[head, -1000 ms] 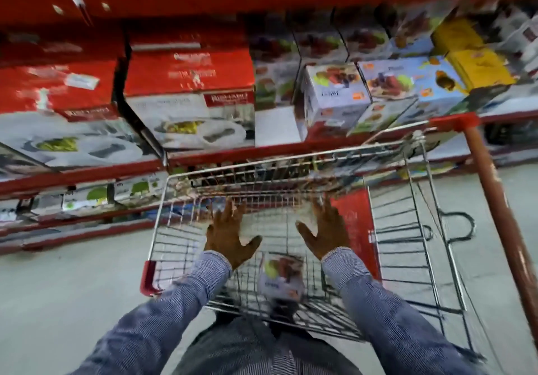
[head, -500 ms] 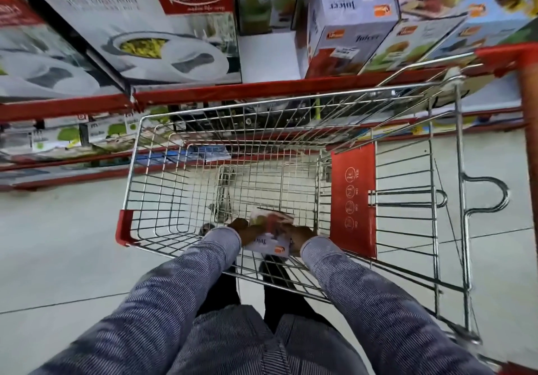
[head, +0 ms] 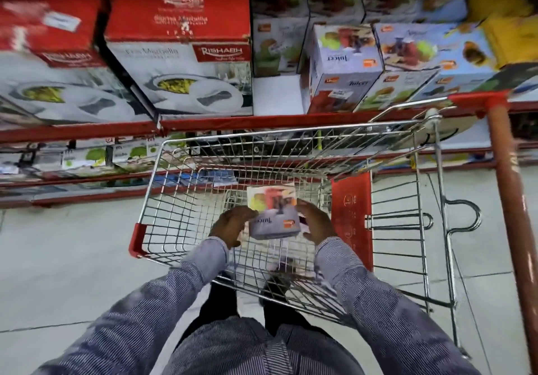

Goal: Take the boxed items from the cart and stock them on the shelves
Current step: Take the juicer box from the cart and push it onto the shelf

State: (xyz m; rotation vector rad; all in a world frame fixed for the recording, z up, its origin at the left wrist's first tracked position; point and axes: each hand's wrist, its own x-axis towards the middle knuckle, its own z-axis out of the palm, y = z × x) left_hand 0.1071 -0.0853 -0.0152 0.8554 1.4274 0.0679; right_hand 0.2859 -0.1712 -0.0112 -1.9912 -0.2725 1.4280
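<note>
A small white juicer box with fruit pictures is held inside the wire cart, lifted off the cart's floor. My left hand grips its left side and my right hand presses its right side. On the red shelf behind the cart stand more juicer boxes, with a bare white gap to their left.
Large red and white dinnerware boxes fill the shelf's left part. A lower shelf holds flat packs. The cart's red handle runs down the right edge. A red panel divides the cart. Grey floor lies left of the cart.
Both hands went down into the cart, closed on the juicer box and have raised it off the cart's floor. The camera has tilted up toward the shelf.
</note>
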